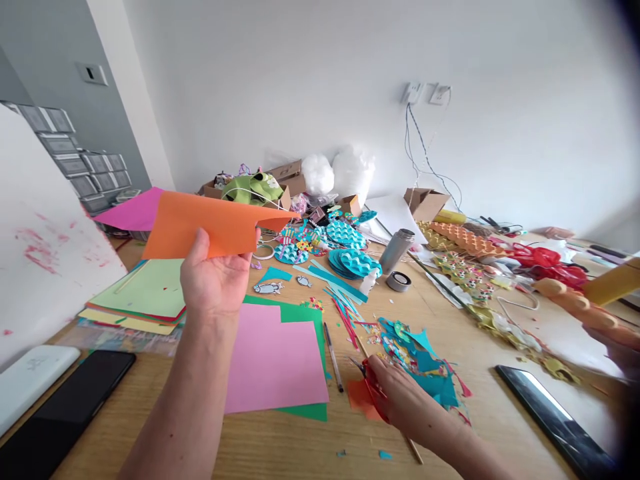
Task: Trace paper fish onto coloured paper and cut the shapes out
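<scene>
My left hand (213, 277) is raised above the table, fingers closed on the lower edge of an orange paper sheet (210, 223), with a magenta sheet (133, 212) behind it. My right hand (400, 393) rests low on the table beside a heap of teal and red paper scraps (425, 363). It grips red-handled scissors (367, 373) over a small orange paper piece (361, 399). A pink sheet (273, 360) lies on a green sheet (300, 313) between my arms.
A stack of coloured sheets (145, 297) lies at left, with a black phone (65, 413) and a white device (30, 377) near the front edge. A pen (333, 347), metal bottle (397, 250), tape roll (399, 281), teal paper discs (350, 260), boxes and a dark tablet (555, 413) crowd the table.
</scene>
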Motion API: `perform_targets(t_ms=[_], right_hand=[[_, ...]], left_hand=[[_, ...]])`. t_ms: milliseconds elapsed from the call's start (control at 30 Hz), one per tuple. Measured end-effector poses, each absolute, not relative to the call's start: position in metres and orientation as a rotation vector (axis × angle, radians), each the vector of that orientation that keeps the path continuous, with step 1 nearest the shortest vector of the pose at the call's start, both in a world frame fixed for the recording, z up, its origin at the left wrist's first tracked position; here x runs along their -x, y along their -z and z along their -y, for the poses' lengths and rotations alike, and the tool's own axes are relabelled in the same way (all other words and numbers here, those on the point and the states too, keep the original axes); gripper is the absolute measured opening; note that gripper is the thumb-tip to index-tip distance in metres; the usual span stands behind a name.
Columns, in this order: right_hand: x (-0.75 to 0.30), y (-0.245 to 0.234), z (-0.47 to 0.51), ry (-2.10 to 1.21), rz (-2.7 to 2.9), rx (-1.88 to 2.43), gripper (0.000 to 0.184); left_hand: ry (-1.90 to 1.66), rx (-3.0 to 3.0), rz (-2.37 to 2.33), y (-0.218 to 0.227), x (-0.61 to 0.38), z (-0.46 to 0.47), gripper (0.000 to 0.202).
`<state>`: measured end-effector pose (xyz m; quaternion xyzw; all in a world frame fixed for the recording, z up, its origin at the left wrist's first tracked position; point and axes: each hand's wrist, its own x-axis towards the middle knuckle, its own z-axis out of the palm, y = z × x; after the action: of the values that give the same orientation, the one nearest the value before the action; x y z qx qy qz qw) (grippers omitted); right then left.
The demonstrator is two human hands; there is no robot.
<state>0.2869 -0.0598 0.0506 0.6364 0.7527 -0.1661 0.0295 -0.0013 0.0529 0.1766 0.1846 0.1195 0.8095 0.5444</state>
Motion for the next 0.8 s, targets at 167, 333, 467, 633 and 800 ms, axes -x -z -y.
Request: perform_targets(t_ms=[167,333,467,633,800], right_hand=[[-0.296,-0.057,0.059,0.598,-2.293,-2.055,0.016],[-0.301,-0.072,0.038,0.772,-2.394,-2.105,0.011],[-0.283,-0.088,0.002,1.084,-2.494,-2.132,0.012],[-0.245,-0.092,-0.066,1.419,-2.729,-2.232,0.022],[-0.198,-0.075,-0.141,1.301,-2.769,-2.461,0.022]], left_hand=[[-1.924,-0.405,-0.268,-0.176,0.002,-0.054,0.023],[-1.924,-0.398,-0.233,-0.175,0.003,-0.054,0.023],[-1.904,-0.419,-0.228,-0.176,0.005,-0.052,0.024],[-1.891,-0.441,-0.235,-0.18,0.008,-0.049,0.026],[-1.917,-0.453,-0.248,-0.182,0.013,-0.048,0.03]])
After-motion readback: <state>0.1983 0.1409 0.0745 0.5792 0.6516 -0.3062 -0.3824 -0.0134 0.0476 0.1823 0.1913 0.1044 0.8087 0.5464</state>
